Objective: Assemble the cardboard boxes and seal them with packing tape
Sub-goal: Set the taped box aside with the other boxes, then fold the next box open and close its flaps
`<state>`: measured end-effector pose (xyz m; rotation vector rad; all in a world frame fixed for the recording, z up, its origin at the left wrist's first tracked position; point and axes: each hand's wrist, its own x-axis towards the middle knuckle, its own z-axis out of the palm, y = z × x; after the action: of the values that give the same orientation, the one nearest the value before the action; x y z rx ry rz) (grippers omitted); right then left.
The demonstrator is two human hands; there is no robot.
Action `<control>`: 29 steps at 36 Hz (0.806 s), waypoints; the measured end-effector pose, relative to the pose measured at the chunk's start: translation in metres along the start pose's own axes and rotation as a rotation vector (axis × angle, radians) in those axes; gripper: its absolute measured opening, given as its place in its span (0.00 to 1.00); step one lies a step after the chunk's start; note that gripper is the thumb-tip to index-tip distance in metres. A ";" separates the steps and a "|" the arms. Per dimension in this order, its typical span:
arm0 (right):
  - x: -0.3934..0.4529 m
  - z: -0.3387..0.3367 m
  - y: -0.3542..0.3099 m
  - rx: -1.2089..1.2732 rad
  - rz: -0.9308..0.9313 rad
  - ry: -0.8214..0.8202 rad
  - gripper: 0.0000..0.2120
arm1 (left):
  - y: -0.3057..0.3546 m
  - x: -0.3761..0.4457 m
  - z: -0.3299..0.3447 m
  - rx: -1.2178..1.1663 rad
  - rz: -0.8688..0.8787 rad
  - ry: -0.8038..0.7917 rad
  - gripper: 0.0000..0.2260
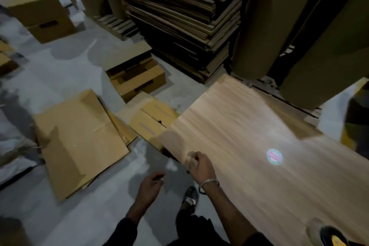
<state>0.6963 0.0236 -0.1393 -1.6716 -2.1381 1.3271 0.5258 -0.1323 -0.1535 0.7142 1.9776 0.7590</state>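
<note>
We are looking down at a grey concrete floor (65, 70) with a tall stack of flattened cardboard (179, 16) standing at its far side, flanked by upright brown rolls (259, 26). The biggest single thing near us is a flat cardboard sheet (249, 146), blurred by motion; its long axis runs from the lower right corner of the view up and leftward toward the foot of the stack, and it is held above the floor rather than lying on it. A small round sticker (274, 157) sits on its upper face toward the right. To the left, on the floor, lies a pile of folded-flat boxes (79, 142), long axis running near to far, and just beside its right edge a smaller taped box (151, 120) is partly covered by the sheet's left corner. Farther back an open box (135, 74) holds more folded card, and another made-up box (44, 16) stands near the far left. Our right hand (199, 166), a metal bracelet (208, 183) on its wrist, grasps the sheet's near left edge with curled fingers. Our left hand (151, 182) hangs free over the floor, fingers loosely curled and holding nothing. A shoe (190, 195) shows on the floor between the two hands, and a tape roll (329, 235) peeks in at the bottom right corner.
</note>
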 end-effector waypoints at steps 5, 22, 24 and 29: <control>0.065 -0.003 -0.046 0.000 -0.033 0.018 0.12 | 0.035 0.069 -0.037 -0.019 -0.032 -0.010 0.10; 0.214 0.023 -0.132 0.036 0.031 0.121 0.08 | 0.051 0.277 -0.137 -0.080 -0.215 0.003 0.07; 0.212 0.016 -0.133 -0.022 0.030 0.116 0.07 | 0.055 0.283 -0.134 -0.148 -0.260 0.061 0.08; 0.322 0.078 -0.185 -0.054 0.186 0.138 0.10 | 0.056 0.423 -0.193 -0.118 -0.436 -0.110 0.11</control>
<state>0.3939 0.2478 -0.1883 -1.9626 -2.0002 1.1666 0.1768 0.1646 -0.2493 0.2331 1.8784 0.5519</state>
